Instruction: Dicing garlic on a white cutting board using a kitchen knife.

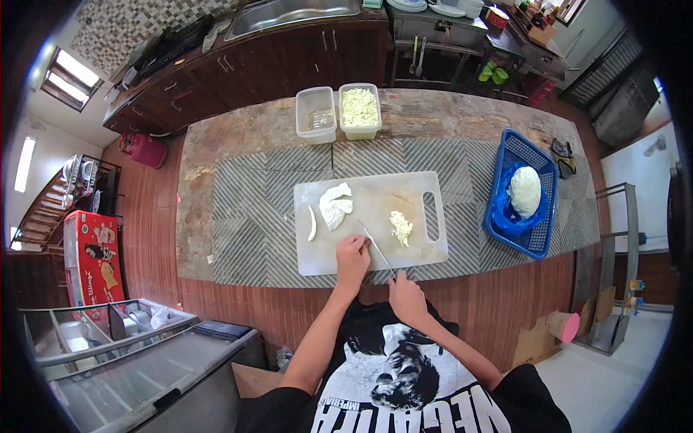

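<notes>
My right hand [407,297] grips the handle of a kitchen knife [380,251], its blade pointing up and left across a white plastic cutting board [373,189]. Close against the blade's left side is my left hand [353,258], fingers bunched at the board; whatever may be under the fingertips is hidden. Beyond it lie pale cabbage leaf pieces [335,205] and a thin curved white strip [312,223]. To the right of the knife sits a small heap of chopped cabbage [400,227], near the board's handle slot.
A plastic tub of chopped cabbage [360,108] stands beside a nearly empty tub [315,116] at the table's far side. On the right, a blue basket [501,149] holds a blue plastic bag [506,219] with a whole cabbage [525,192]. A glass-topped freezer [135,373] is at lower left.
</notes>
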`<act>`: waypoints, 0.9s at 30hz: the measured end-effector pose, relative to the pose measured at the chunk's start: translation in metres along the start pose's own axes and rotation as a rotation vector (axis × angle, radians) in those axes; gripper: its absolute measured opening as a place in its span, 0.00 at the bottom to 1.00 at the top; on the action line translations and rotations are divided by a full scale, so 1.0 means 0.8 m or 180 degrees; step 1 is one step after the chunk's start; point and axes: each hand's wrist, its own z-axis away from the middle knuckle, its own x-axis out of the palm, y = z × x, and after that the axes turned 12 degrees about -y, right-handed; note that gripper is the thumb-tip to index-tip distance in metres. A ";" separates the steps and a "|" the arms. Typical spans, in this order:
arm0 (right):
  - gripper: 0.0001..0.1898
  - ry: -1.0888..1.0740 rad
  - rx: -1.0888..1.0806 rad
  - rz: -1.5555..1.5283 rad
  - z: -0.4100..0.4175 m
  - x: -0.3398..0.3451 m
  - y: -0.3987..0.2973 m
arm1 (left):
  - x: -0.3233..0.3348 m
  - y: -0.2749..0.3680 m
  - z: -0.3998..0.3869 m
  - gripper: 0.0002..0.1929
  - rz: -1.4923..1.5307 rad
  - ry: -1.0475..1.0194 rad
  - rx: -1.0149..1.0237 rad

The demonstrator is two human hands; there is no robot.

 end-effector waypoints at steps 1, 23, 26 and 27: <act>0.17 0.0047 0.0004 0.0047 -0.006 0.004 -0.001 | 0.000 0.000 0.000 0.03 -0.0001 -0.0006 0.0007; 0.18 0.0146 0.0071 -0.0413 0.007 0.005 0.014 | 0.003 0.001 0.009 0.03 0.0026 0.0059 -0.0057; 0.18 0.0070 -0.0005 -0.0303 0.010 0.003 0.011 | 0.003 -0.001 0.008 0.03 -0.0008 0.0111 -0.0038; 0.18 0.0076 -0.0001 -0.0311 0.010 0.004 0.011 | 0.003 0.000 0.009 0.03 -0.0074 0.0125 -0.0011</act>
